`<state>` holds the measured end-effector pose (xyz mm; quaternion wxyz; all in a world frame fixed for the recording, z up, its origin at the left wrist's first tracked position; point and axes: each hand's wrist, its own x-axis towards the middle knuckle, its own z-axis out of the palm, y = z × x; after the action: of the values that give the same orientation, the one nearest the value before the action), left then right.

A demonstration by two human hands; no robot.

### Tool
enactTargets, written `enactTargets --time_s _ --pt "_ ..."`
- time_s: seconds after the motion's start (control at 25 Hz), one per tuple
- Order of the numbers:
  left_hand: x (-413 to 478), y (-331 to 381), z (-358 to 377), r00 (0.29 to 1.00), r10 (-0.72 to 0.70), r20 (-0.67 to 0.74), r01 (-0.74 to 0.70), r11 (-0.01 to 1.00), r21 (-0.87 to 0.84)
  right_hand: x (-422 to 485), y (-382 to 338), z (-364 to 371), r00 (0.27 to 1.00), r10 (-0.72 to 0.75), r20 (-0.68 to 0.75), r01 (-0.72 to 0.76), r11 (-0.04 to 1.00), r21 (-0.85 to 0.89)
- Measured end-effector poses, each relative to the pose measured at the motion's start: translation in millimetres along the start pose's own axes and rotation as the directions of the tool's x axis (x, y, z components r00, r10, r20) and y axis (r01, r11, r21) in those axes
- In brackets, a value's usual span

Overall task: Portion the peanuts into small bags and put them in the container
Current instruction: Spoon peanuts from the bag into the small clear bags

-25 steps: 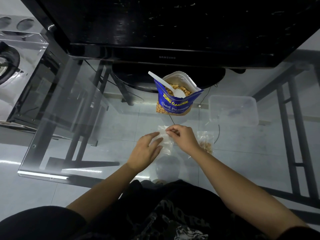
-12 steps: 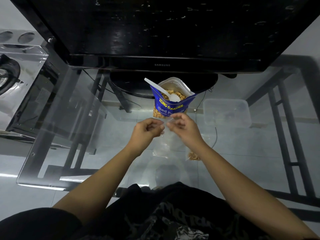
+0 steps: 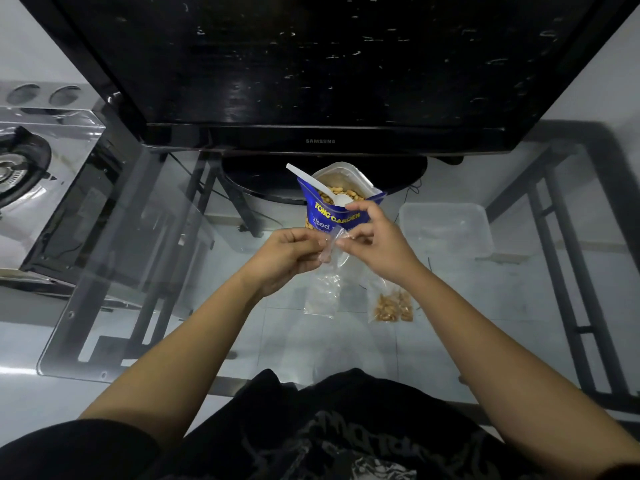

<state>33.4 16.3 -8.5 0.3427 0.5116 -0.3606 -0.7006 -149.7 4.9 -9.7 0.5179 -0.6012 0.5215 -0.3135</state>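
**Empty bag held open below the peanut pouch**

Head view: the left hand [image 3: 282, 256] and right hand [image 3: 375, 242] pinch the mouth of 1 empty small bag [image 3: 323, 289], hanging lengthwise toward the person. The peanut pouch [image 3: 337, 199] stands just beyond; the right hand is nearer its spoon [image 3: 318, 183] and the container [image 3: 446, 228].

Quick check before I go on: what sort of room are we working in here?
Most likely a home living room, not a kitchen or workshop. A large Samsung television stands on the glass table where the person works, over a pale tiled floor. A fan-like appliance sits at left.
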Motion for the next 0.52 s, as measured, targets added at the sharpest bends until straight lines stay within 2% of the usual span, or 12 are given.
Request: enactTargets --time_s 0.28,0.36,0.52 --pt "-3.1 6.3 7.4 1.0 0.015 -0.021 -0.016 0.999 -0.035 -2.5 -7.8 -5.5 0.997 -0.078 -0.015 0.076 0.993 -0.095" --pt "-3.1 9.6 8.5 0.994 0.077 -0.079 -0.074 0.996 0.04 -3.8 -7.6 -7.3 0.997 -0.081 -0.002 0.08 0.989 -0.122" --pt "-2.1 16.7 -1.6 0.97 0.205 -0.13 -0.171 0.957 0.233 -5.3 -2.0 -20.7 0.994 0.059 0.089 -0.043 0.985 -0.168"
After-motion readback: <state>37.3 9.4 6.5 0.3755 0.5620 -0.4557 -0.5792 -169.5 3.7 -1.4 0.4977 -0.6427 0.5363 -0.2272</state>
